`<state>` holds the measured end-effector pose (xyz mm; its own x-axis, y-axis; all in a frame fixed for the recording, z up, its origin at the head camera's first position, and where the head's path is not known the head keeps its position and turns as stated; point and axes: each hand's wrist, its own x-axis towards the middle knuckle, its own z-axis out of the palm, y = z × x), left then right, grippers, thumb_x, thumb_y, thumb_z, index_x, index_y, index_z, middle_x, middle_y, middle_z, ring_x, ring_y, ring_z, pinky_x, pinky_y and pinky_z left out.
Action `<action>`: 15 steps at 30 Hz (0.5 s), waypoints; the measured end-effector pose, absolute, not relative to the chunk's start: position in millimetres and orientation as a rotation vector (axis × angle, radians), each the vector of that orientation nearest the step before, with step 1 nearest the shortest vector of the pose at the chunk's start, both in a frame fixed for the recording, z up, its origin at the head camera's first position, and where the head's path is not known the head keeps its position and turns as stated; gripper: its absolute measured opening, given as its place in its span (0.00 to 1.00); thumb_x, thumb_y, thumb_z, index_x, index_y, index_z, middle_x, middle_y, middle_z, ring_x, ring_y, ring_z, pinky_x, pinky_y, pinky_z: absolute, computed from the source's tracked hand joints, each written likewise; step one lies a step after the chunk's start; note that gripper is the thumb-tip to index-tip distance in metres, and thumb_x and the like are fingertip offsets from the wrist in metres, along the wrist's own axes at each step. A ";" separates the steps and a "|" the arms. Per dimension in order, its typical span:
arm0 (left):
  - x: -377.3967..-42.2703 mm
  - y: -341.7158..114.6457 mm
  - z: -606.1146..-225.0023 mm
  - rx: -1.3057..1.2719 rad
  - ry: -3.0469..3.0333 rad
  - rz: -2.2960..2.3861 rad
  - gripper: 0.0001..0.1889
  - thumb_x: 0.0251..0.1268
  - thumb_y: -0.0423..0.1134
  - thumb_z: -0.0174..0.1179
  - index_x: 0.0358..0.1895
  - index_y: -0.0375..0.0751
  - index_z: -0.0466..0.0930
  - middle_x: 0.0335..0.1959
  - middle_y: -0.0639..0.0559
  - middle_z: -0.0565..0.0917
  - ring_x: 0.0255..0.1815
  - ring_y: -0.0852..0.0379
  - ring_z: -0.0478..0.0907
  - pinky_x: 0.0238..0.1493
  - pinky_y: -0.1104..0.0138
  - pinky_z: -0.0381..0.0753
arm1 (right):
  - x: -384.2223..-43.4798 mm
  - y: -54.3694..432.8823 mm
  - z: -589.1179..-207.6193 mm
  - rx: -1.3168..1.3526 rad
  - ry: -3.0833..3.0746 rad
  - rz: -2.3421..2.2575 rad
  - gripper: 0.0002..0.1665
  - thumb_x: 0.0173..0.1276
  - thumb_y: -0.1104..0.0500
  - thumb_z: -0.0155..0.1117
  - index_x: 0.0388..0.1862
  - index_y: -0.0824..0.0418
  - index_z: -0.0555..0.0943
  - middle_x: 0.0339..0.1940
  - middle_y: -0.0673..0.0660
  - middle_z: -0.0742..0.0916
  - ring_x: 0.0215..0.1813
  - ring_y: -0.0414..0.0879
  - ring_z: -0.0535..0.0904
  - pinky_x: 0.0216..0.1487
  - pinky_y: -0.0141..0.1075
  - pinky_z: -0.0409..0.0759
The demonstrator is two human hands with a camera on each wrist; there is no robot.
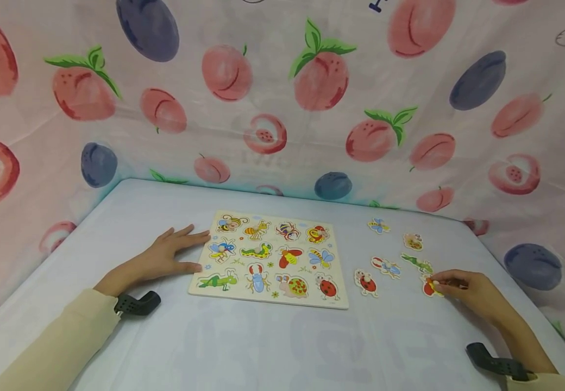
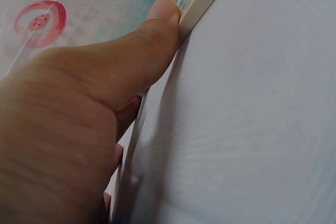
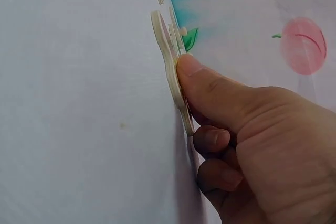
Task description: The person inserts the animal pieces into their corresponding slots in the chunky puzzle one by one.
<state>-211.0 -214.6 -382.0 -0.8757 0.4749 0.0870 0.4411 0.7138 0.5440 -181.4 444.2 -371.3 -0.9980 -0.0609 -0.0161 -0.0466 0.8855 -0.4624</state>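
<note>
A flat insect puzzle board [image 1: 272, 294] lies on the white table. At its left edge rests my left hand [image 1: 162, 258], fingers spread, with the thumb [image 2: 152, 30] against the board's side. Over to the right, my right hand [image 1: 470, 290] pinches a red-and-yellow insect puzzle piece [image 1: 428, 286] between thumb and fingers. The thin wooden edge of a piece [image 3: 172, 77] shows beside the right thumb. Nearest to that hand is a green grasshopper piece [image 1: 416, 263]. Part of the pinched piece is hidden by the fingertips.
Between board and right hand lie a ladybug piece [image 1: 366, 283] and a blue beetle piece [image 1: 386, 267]. Farther back are a snail piece [image 1: 413, 242] and a blue-winged insect piece [image 1: 378, 226]. A fruit-patterned cloth [image 1: 302, 146] hangs behind the table.
</note>
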 end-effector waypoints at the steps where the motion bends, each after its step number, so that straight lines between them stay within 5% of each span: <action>1: -211.1 -214.7 -382.0 0.764 2.854 0.881 0.42 0.53 0.59 0.66 0.71 0.45 0.65 0.72 0.51 0.64 0.75 0.40 0.44 0.70 0.43 0.33 | -181.2 443.9 -371.7 -0.095 3.026 -0.734 0.20 0.63 0.48 0.68 0.48 0.60 0.84 0.41 0.54 0.84 0.39 0.46 0.72 0.31 0.30 0.72; 15: -212.2 -215.9 -383.0 0.765 2.846 0.882 0.42 0.54 0.60 0.65 0.71 0.46 0.65 0.72 0.52 0.63 0.76 0.41 0.43 0.70 0.43 0.33 | -181.2 437.7 -369.7 -0.249 3.134 -0.563 0.16 0.65 0.51 0.66 0.45 0.61 0.84 0.31 0.49 0.81 0.32 0.44 0.70 0.26 0.30 0.69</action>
